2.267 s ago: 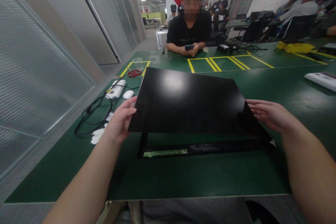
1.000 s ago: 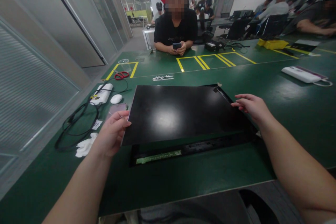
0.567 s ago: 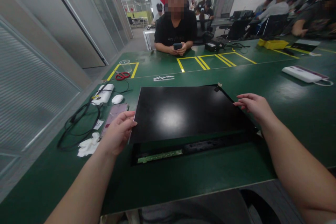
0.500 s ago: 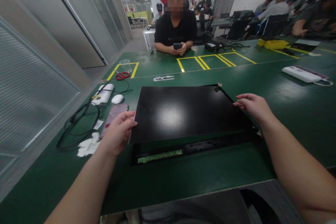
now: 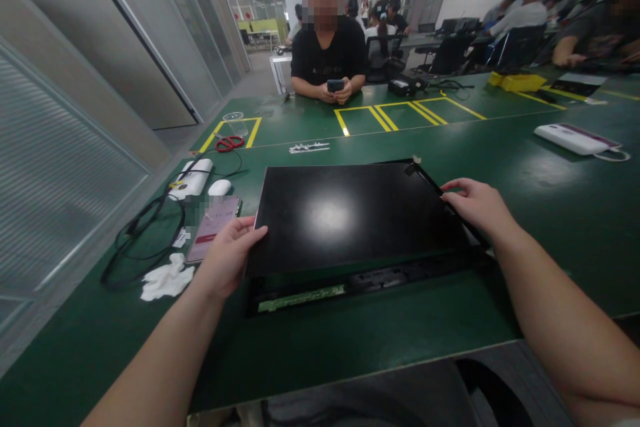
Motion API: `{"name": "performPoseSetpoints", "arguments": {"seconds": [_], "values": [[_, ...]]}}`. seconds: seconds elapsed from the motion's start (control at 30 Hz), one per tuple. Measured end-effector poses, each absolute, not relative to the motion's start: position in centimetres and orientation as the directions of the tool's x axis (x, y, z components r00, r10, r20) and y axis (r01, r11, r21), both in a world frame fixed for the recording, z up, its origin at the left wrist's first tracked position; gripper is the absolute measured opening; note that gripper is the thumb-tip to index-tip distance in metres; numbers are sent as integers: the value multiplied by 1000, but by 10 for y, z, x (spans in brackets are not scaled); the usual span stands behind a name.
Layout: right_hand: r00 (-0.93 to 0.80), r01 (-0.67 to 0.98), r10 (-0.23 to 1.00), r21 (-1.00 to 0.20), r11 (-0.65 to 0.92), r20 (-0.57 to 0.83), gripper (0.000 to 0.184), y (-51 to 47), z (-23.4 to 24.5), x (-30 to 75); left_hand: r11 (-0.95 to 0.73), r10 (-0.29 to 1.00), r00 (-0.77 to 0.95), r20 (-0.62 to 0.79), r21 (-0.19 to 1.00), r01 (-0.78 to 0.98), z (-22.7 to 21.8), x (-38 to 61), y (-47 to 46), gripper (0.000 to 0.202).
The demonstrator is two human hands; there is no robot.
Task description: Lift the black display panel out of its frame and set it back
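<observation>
A glossy black LCD panel [image 5: 345, 217] lies tilted over a black frame [image 5: 380, 278], its near edge raised so a gap shows. Inside the frame's near side is a green circuit strip [image 5: 303, 298]. My left hand [image 5: 231, 248] grips the panel's left edge, thumb on top and fingers underneath. At the opposite edge, my right hand [image 5: 473, 207] has thumb and fingers closed on the panel's rim; whether the frame's edge is also pinched there is hidden.
Left of the panel lie a phone [image 5: 215, 228], a white mouse [image 5: 220, 187], black cable [image 5: 117, 257], crumpled tissue [image 5: 167, 278] and red-handled scissors [image 5: 230, 143]. A white power bank [image 5: 570, 139] rests at right. Across the green table [image 5: 350, 360] sits a person [image 5: 327, 53] holding a phone.
My right fingers have moved in and closed on the panel's right edge. My left thumb has slid slightly further onto the panel. The whole view has shifted a little.
</observation>
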State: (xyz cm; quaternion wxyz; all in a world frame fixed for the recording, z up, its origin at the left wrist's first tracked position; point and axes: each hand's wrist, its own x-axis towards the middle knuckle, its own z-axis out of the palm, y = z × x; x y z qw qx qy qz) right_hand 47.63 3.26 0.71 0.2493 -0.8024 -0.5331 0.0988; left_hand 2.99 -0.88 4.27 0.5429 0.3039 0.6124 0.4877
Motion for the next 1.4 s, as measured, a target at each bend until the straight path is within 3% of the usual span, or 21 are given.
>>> {"name": "performPoseSetpoints", "arguments": {"seconds": [0.73,1.17,1.4], "values": [[413,819,901,-485,-305,131,15,33,8,477,368,911,-140,-387,919,-141,41,29,-10,40],[402,826,912,-462,-322,82,18,34,11,476,387,899,-185,-397,918,-91,42,35,-9,36],[415,815,907,-470,-340,64,19,35,14,476,358,924,-106,-368,928,-101,35,29,-8,48]]}}
